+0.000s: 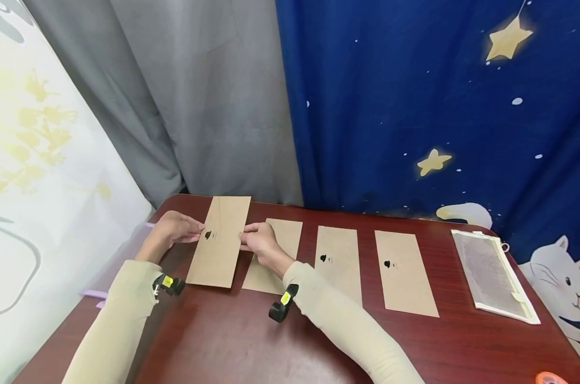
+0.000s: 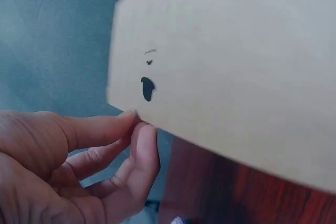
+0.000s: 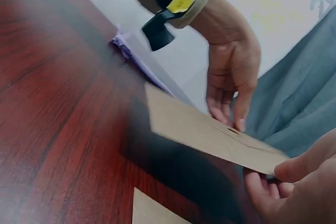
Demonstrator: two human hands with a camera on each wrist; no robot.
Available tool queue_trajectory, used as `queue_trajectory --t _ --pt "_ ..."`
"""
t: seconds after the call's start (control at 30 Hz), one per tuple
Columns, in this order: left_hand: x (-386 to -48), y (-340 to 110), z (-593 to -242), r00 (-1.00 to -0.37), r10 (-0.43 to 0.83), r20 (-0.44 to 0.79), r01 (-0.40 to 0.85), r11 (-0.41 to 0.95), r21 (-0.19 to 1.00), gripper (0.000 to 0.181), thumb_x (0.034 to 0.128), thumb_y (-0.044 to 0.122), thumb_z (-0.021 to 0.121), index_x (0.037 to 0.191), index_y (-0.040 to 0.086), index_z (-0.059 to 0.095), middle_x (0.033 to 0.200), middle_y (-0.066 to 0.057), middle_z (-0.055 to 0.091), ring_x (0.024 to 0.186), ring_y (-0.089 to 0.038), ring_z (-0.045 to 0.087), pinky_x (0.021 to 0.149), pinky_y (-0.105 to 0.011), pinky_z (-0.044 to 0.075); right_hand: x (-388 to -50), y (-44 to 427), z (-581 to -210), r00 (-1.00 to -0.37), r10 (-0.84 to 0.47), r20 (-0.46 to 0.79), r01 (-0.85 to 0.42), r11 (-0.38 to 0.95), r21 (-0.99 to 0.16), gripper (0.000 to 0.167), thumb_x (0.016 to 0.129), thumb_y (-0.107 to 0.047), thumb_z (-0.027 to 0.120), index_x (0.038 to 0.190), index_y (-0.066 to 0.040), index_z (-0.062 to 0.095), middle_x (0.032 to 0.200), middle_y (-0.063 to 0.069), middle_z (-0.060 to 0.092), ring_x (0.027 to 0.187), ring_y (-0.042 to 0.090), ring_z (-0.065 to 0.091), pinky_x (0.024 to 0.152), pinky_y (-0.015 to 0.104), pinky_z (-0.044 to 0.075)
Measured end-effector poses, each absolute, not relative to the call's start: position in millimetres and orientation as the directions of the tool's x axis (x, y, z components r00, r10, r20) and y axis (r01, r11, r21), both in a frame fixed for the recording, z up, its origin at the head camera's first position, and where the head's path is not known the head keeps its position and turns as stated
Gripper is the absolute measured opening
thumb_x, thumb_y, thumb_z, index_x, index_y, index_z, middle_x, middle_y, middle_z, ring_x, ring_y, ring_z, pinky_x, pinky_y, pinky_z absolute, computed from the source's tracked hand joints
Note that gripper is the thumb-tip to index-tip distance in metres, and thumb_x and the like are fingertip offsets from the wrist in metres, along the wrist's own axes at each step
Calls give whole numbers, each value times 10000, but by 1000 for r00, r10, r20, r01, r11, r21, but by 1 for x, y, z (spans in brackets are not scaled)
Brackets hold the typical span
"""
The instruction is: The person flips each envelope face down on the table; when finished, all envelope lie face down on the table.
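Observation:
A flat, oblong brown kraft paper card (image 1: 220,250) with a small black hat print is held just above the table at the left. My left hand (image 1: 178,229) pinches its left edge between thumb and fingers, as the left wrist view shows at the hand (image 2: 89,156). At the opposite edge, my right hand (image 1: 263,242) pinches it with the thumb on top and fingers beneath. In the right wrist view the card (image 3: 210,135) is tilted, with its shadow below. Partly behind my right hand and wrist lies a second brown card (image 1: 287,237).
Two more brown cards, a middle one (image 1: 340,261) and a right one (image 1: 407,272), lie in the row. A translucent zip pouch (image 1: 493,274) lies at the right, and an orange object (image 1: 549,378) shows at the lower right. Curtains (image 1: 232,106) hang behind the reddish-brown table (image 1: 213,336).

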State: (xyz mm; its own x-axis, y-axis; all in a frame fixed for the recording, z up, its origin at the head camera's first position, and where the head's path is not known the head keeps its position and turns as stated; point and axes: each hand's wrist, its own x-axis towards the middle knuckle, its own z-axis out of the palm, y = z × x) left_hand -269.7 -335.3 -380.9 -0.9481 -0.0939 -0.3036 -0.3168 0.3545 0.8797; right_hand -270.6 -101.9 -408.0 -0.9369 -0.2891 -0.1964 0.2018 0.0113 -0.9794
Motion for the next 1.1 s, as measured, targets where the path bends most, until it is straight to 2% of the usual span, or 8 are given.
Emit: queue_trajectory --t 0.13,0.33,0.5,0.6,0.77,0.97,1.1 --pt "-271 -334 -376 -946 -88 -312 -323 341 883 290 943 -17 650 1172 -194 626 743 13 725 673 -41 694 726 -236 646 -270 -103 -409 -958 -239 -160 154 41 -987 301 937 -12 672 1217 98 649 1131 216 700 982 319 752 899 372 632" --pt "-272 -338 -370 -942 -57 -330 -331 297 896 260 948 -5 655 1164 -151 648 748 21 733 686 -41 709 738 -226 643 -274 -100 -412 -966 -200 -166 189 -103 -977 240 897 27 708 1122 104 673 1086 214 723 950 285 759 848 325 644" --pt "-270 -340 -365 -943 -20 -333 -328 240 914 107 947 -14 648 1019 -34 724 737 41 737 695 -30 714 737 -201 634 -274 -97 -415 -968 -172 -185 212 -156 -965 190 880 29 729 1057 82 689 1054 196 721 898 245 759 813 304 649" --pt "-268 -339 -361 -945 -15 -326 -322 209 923 104 943 -31 645 935 17 737 727 44 740 691 -30 717 727 -196 633 -274 -97 -418 -966 -173 -193 221 -159 -962 163 879 23 734 1029 68 688 1016 170 720 812 190 745 790 315 654" --pt "-264 -337 -352 -950 -25 -311 -309 203 929 97 932 -17 667 907 46 737 713 51 741 681 -34 721 711 -200 634 -272 -97 -420 -965 -176 -192 221 -157 -963 141 874 22 734 1003 51 686 946 136 724 691 117 689 726 326 662" --pt "-258 -331 -339 -963 -15 -270 -267 206 941 134 935 -7 666 865 88 729 720 65 746 698 -34 722 729 -209 637 -273 -97 -423 -969 -181 -169 196 -145 -970 132 870 33 722 1000 49 709 902 123 742 678 102 673 694 306 660" --pt "-252 -326 -332 -969 -12 -247 -243 223 944 90 943 -13 647 952 22 729 729 68 746 701 -36 721 744 -226 641 -276 -98 -428 -975 -194 -109 129 -95 -987 124 864 5 746 979 48 727 887 167 760 693 148 711 701 307 660"
